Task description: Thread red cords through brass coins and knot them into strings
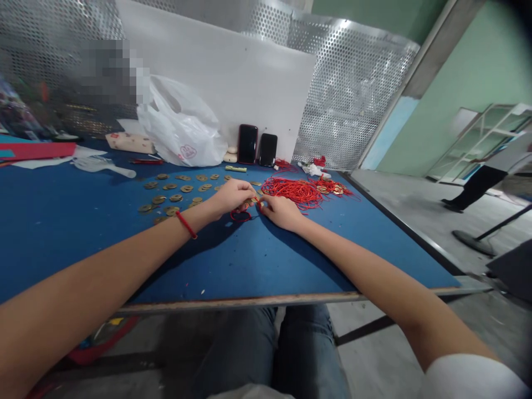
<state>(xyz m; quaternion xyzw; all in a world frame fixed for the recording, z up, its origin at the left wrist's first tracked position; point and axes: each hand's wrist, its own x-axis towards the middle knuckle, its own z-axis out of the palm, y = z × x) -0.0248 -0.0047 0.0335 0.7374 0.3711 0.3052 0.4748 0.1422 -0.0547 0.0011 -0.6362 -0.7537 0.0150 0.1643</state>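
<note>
Meeting above the counter [266, 260], left hand [234, 197] and right hand [283, 213] pinch a red cord [259, 204], presumably steadying it; coins [175, 198] lie spread leftward and a cord pile [293, 190] rightward, seemingly for easy reach.

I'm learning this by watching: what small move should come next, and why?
Probably draw the red cord snug with the right hand while the left hand steadies it: both hands pinch at it, close together, and a red loop shows below the left.
</note>
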